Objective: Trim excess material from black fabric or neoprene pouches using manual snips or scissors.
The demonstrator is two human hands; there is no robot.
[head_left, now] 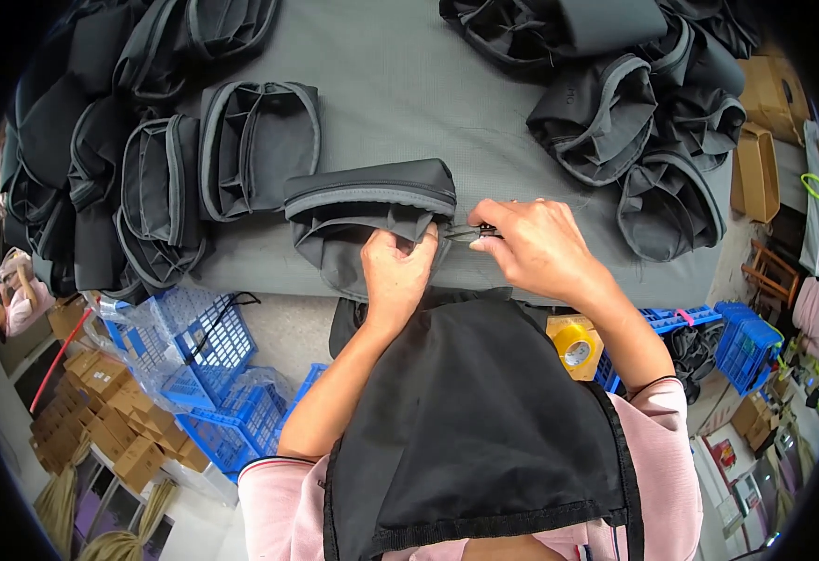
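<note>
A black zippered pouch (372, 187) lies at the near edge of the grey-covered table, its mouth gaping toward me. My left hand (398, 271) pinches the pouch's right side, thumb inside and fingers at the rim. Just to the right, my right hand (536, 245) grips small dark thread snips (466, 234), whose blades point left at the pouch's edge. Whether the blades touch a thread is too small to tell. Another open black pouch (260, 145) rests behind and to the left.
More black pouches (157, 182) are heaped along the table's left side, and others (601, 117) at the right. Blue plastic crates (208, 341) stand below on the left. A yellow tape roll (575, 348) sits below the right edge. Cardboard boxes (115, 421) are stacked on the floor.
</note>
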